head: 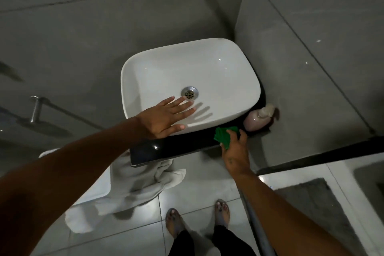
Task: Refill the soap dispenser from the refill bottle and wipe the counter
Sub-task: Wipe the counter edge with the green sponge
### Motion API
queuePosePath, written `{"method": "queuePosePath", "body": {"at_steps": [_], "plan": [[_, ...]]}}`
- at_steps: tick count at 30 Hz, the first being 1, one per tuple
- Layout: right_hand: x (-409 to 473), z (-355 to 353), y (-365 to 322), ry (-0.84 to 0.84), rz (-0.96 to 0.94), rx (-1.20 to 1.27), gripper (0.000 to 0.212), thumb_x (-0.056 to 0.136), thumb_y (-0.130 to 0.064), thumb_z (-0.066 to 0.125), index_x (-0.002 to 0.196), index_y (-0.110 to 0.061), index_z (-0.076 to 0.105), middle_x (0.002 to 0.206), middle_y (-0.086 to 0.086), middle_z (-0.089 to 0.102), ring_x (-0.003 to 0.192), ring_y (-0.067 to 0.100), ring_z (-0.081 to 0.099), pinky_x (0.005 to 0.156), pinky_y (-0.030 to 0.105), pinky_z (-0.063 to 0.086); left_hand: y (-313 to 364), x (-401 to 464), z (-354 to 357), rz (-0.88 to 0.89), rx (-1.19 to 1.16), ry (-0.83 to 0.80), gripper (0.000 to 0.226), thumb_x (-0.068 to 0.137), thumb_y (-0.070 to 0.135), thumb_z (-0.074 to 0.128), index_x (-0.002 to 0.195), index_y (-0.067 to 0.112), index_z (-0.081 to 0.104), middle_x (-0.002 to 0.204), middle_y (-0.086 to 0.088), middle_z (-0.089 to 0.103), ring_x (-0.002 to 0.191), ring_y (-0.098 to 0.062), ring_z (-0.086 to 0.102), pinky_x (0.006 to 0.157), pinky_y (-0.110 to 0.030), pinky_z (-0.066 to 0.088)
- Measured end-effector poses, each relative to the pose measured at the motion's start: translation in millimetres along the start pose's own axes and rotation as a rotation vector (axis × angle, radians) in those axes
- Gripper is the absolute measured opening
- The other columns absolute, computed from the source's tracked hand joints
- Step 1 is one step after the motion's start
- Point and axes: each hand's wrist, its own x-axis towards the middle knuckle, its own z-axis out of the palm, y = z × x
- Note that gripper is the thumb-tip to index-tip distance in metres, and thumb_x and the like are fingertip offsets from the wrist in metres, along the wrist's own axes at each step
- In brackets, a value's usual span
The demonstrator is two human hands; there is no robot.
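Green cloth (223, 136), black counter (166, 148), white basin (218, 64), pinkish dispenser (256, 120).

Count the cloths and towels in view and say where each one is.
2. A green cloth in the right hand on the black counter; a white towel hanging below the counter's front edge. Others may be hidden.

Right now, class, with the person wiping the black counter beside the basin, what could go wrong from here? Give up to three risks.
1. The right hand wipes with the green cloth close to the soap dispenser, which stands near the counter corner; a wider sweep might knock it over.
2. The left hand rests open on the smooth basin rim and could slip.
3. A white towel lies on the floor near the feet, a possible trip hazard.
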Motion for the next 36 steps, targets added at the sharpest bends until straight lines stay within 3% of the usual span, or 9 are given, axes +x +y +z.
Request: {"method": "queuePosePath", "body": {"at_steps": [5, 9, 15, 20, 25, 27, 32, 36], "plan": [[5.4, 9.8, -5.7, 0.025, -0.024, -0.149, 0.056, 0.092, -0.029, 0.066, 0.143, -0.013, 0.049, 0.158, 0.022, 0.024, 0.139, 0.042, 0.032, 0.115, 0.045, 0.033, 12.5, 34.9, -4.0, 0.146, 0.050, 0.000, 0.060, 0.108, 0.045, 0.021, 0.164, 0.023, 0.014, 0.172, -0.007, 0.011, 0.159, -0.031, 0.007, 0.128, -0.047, 0.009], [0.9, 30.7, -18.8, 0.127, 0.014, -0.142, 0.060, 0.097, -0.047, 0.054, 0.144, -0.011, 0.049, 0.158, 0.027, 0.025, 0.144, 0.044, 0.025, 0.119, 0.048, 0.027, 11.0, 40.7, -0.9, 0.183, 0.042, -0.024, 0.060, 0.108, 0.045, 0.019, 0.164, 0.025, 0.014, 0.173, -0.008, 0.008, 0.159, -0.033, 0.004, 0.128, -0.049, 0.007], [-7.4, 39.0, -4.8, -0.063, -0.229, -0.303, 0.051, 0.100, -0.024, 0.055, 0.149, -0.010, 0.044, 0.162, 0.023, 0.021, 0.149, 0.044, 0.019, 0.120, 0.050, 0.026, 12.5, 38.4, -5.3, 0.187, 0.029, -0.035, 0.060, 0.107, 0.046, 0.014, 0.164, 0.028, 0.013, 0.173, -0.009, 0.007, 0.159, -0.032, 0.002, 0.127, -0.052, 0.007], [15.6, 28.3, -17.1, 0.067, -0.043, -0.263, 0.046, 0.103, -0.026, 0.048, 0.145, -0.008, 0.046, 0.160, 0.024, 0.022, 0.147, 0.043, 0.019, 0.119, 0.049, 0.027, 10.7, 38.8, -3.0, 0.180, 0.006, -0.031, 0.058, 0.108, 0.048, 0.015, 0.163, 0.034, 0.013, 0.173, -0.009, 0.006, 0.159, -0.033, 0.002, 0.127, -0.054, 0.007], [-11.6, 51.8, -32.0, -0.098, -0.245, -0.350, 0.046, 0.102, -0.025, 0.049, 0.145, -0.007, 0.045, 0.161, 0.020, 0.022, 0.149, 0.039, 0.018, 0.119, 0.048, 0.029, 10.9, 39.1, -3.6, 0.183, -0.034, -0.021, 0.055, 0.109, 0.045, 0.019, 0.163, 0.034, 0.015, 0.173, -0.010, 0.003, 0.159, -0.034, 0.001, 0.127, -0.054, 0.005], [-10.6, 40.8, -20.5, -0.084, -0.257, -0.348, 0.051, 0.102, -0.026, 0.049, 0.150, -0.012, 0.039, 0.163, 0.016, 0.019, 0.150, 0.038, 0.017, 0.118, 0.048, 0.032, 11.3, 38.6, -3.7, 0.181, -0.033, -0.020, 0.056, 0.109, 0.045, 0.019, 0.163, 0.035, 0.014, 0.173, -0.010, 0.002, 0.159, -0.034, -0.001, 0.127, -0.053, 0.004], [8.2, 32.7, -30.0, 0.083, -0.055, -0.312, 0.047, 0.100, -0.031, 0.052, 0.140, -0.007, 0.052, 0.154, 0.025, 0.033, 0.137, 0.042, 0.034, 0.116, 0.044, 0.032, 11.6, 36.6, -1.2, 0.144, -0.057, -0.021, 0.055, 0.108, 0.048, 0.017, 0.162, 0.039, 0.014, 0.173, -0.008, 0.001, 0.160, -0.031, -0.002, 0.128, -0.052, 0.003], [-23.7, 68.9, -61.5, -0.052, -0.285, -0.343, 0.041, 0.097, -0.033, 0.056, 0.130, -0.010, 0.058, 0.146, 0.023, 0.039, 0.131, 0.040, 0.039, 0.110, 0.045, 0.040, 13.0, 33.0, -3.4, 0.114, -0.073, -0.039, 0.054, 0.109, 0.046, 0.020, 0.162, 0.039, 0.013, 0.173, -0.007, -0.001, 0.160, -0.030, -0.004, 0.128, -0.049, -0.001]]}}
